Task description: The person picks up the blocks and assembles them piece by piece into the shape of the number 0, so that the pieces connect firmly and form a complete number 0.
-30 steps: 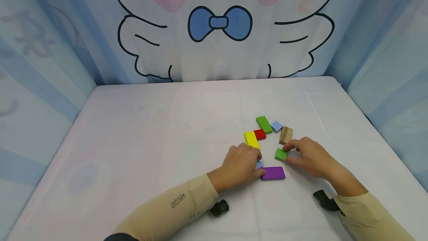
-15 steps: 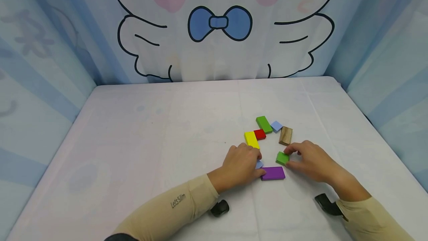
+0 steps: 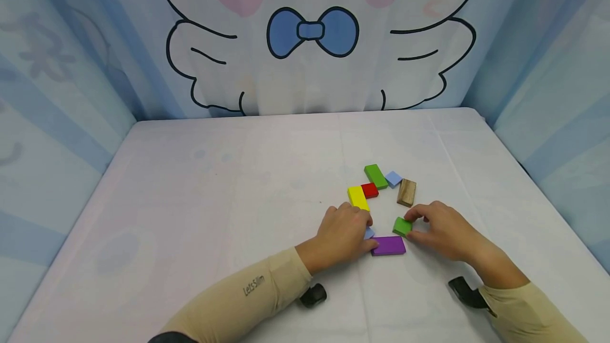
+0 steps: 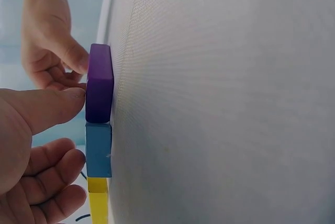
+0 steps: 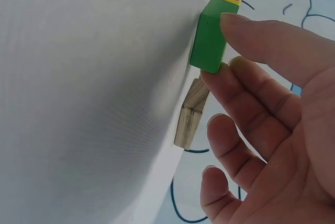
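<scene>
On the table [image 3: 214,200], blocks [image 3: 376,177] curved behind your left hand [image 3: 339,236] and right hand [image 3: 440,231]; between them, the nearest block [image 3: 388,246] lay left of and before your right hand's block [image 3: 402,226].

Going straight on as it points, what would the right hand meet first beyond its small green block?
Probably the left hand or the light blue block beside it; the head view leaves unclear which comes first.

The white table [image 3: 214,216] carries coloured blocks [image 3: 388,246] and a wood-grained block [image 3: 406,192].
</scene>
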A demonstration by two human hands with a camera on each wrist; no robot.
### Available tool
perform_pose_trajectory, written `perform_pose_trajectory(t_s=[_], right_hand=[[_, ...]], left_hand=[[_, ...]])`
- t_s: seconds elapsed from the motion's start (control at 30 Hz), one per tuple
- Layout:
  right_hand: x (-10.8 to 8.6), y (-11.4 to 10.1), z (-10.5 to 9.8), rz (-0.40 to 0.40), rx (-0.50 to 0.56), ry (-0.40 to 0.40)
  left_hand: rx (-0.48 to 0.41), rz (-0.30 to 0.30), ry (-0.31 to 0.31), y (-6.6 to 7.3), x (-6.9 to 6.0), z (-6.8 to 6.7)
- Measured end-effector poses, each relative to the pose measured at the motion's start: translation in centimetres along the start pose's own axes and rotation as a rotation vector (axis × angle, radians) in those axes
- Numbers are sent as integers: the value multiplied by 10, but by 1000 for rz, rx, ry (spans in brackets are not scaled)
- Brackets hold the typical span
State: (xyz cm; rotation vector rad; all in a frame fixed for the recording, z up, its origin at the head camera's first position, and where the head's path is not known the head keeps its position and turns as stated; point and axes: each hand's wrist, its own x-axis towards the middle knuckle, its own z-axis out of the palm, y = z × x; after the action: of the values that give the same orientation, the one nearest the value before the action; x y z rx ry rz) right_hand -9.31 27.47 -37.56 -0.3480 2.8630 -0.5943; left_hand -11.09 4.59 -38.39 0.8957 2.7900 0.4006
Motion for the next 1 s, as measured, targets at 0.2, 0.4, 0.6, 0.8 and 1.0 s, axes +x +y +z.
perform_pose_trajectory(t_s=[0.2, 0.4, 0.6, 0.8, 1.0], right_hand=[[-1, -1, 1, -8, -8, 12], [-1, 0, 1, -21, -11, 22], [-2, -1, 1, -24, -8, 30], [-2, -1, 0, -19, -4, 34], [-3, -1, 1, -21, -3, 31]], left_hand=[[1, -3, -5, 0, 0, 0], [2, 1, -4, 0, 0, 1], [4, -1, -7, 0, 1, 1], [7, 1, -4, 0, 2, 1], [5, -3, -14, 0, 2, 1]])
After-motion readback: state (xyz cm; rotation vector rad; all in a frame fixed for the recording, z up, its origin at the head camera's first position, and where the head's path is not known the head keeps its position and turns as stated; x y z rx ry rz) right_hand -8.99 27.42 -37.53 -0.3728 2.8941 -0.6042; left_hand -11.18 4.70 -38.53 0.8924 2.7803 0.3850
